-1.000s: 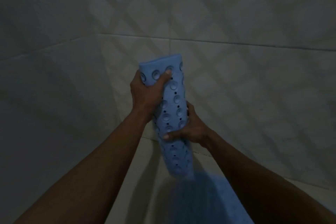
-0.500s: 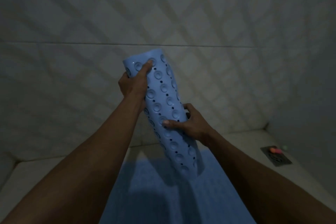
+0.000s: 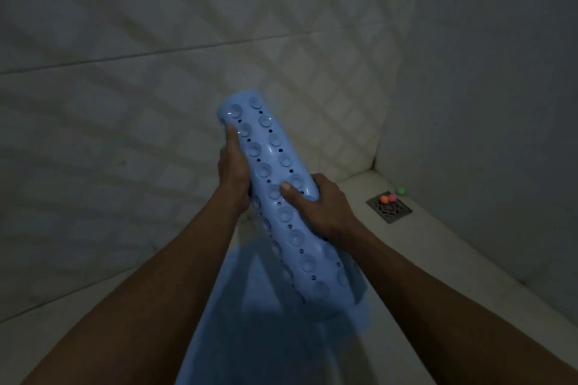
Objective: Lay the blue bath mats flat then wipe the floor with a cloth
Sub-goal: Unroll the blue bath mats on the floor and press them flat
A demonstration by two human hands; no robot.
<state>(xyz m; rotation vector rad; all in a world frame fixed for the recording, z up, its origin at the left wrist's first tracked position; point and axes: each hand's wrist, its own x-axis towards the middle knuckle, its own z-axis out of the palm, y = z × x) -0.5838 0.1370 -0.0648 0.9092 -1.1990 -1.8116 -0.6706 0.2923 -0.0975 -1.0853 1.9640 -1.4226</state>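
A rolled blue bath mat (image 3: 275, 172) with suction cups and small holes is held up in front of me, tilted with its top end to the left. My left hand (image 3: 233, 167) grips the roll near its upper end. My right hand (image 3: 322, 206) grips it lower down, thumb across the cups. Under the roll, a second blue bath mat (image 3: 250, 322) lies flat on the white floor, running toward me between my forearms. No cloth is in view.
Tiled walls close in ahead and on the right, meeting in a corner. A metal floor drain (image 3: 388, 209) sits at the right by the wall, with small orange, pink and green balls (image 3: 387, 198) on and beside it. White floor (image 3: 438, 275) shows on both sides of the flat mat.
My view has swung right and down, bringing the drain closer. The roll has tilted more to the left, and my left hand has slid slightly down its side.
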